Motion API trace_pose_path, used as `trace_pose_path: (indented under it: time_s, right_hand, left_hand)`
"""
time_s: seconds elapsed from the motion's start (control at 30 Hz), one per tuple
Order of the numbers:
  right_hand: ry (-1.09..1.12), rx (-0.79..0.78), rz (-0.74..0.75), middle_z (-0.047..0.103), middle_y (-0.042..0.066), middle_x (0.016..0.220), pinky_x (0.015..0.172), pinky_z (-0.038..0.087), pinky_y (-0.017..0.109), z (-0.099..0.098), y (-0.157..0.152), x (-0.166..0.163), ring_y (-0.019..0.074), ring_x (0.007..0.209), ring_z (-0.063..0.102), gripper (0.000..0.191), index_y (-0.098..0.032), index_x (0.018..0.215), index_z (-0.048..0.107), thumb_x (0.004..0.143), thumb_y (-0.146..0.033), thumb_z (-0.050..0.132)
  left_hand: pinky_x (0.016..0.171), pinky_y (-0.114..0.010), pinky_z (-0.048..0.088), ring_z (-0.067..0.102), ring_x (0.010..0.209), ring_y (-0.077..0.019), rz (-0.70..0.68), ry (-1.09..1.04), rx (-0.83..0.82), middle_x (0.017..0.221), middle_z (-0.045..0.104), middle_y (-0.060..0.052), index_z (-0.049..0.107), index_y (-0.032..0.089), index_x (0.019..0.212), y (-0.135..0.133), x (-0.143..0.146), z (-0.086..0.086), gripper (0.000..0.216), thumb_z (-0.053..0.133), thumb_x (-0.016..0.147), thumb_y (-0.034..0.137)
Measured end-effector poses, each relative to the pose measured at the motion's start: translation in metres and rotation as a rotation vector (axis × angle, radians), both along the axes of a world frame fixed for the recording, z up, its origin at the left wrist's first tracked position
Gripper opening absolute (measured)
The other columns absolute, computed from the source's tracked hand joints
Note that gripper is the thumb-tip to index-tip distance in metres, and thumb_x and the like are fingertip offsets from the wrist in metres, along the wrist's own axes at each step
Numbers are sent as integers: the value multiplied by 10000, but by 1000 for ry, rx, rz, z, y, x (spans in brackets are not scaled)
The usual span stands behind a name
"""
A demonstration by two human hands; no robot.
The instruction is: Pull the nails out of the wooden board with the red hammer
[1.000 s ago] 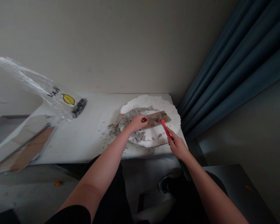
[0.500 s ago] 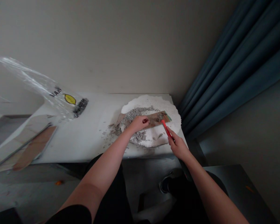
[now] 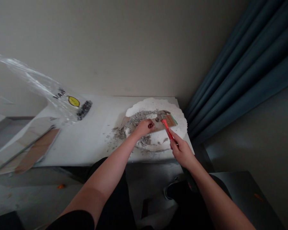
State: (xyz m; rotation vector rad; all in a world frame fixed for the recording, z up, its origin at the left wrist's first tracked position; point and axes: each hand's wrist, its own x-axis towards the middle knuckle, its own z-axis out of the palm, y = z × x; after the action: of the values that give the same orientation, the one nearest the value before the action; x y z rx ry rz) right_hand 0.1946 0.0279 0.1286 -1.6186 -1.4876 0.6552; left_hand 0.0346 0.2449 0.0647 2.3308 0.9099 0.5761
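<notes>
My right hand (image 3: 181, 151) is closed round the red handle of a small hammer (image 3: 166, 126). Its metal head is lifted above a brown board (image 3: 170, 121). The board lies on a round white slab (image 3: 178, 116) at the right end of a white table (image 3: 91, 140). My left hand (image 3: 144, 127) rests on the board's left part, fingers pinched on a small dark piece that I cannot identify. Grey crushed rubble (image 3: 139, 115) is heaped on the slab behind and beside that hand, and some has spilled onto the table.
A clear plastic bag (image 3: 52, 91) with a yellow label stands up at the table's back left. Flat brown and pale panels (image 3: 26, 145) lie at the left edge. A blue curtain (image 3: 242, 64) hangs close on the right. My dark-clothed legs and a shoe (image 3: 172, 190) are below the table.
The hammer has swung up and left, so its head now stands above the board instead of lying on it. My left hand stayed pinched in place. The view shifted slightly.
</notes>
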Motion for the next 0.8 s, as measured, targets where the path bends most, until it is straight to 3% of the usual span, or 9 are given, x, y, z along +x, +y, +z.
trace_pose_path:
  time_s: [0.13,0.3,0.5,0.8]
  right_hand:
    - [-18,-3,20,728,92,921,676,513,278,1,0,-1,176,698,629,597,-189,1629,408,1044,-303,435]
    - [-63,-15,10,732,102,933,663,499,276,3,-4,-3,168,665,612,582,-187,1625,414,1054,-303,419]
    - [-148,-67,30,737,96,840,654,498,301,12,-5,-10,190,619,602,595,-166,1613,440,1028,-280,426]
    - [-218,-64,-3,776,145,969,755,535,349,9,-1,-11,250,780,707,598,-165,1609,448,1023,-276,414]
  left_hand:
    - [671,-273,449,601,676,-165,-6,-51,-56,792,694,-60,703,136,840,-2,1,-3,123,639,852,242]
    - [666,-268,433,590,675,-158,4,-45,6,765,678,-53,688,144,786,-5,2,-4,91,634,819,209]
    - [645,-264,429,559,643,-154,39,-57,-4,708,659,-41,674,150,755,-7,4,-6,97,644,797,232]
    - [621,-263,420,557,620,-153,78,-76,-48,681,672,-35,675,159,736,-6,5,-8,81,655,754,235]
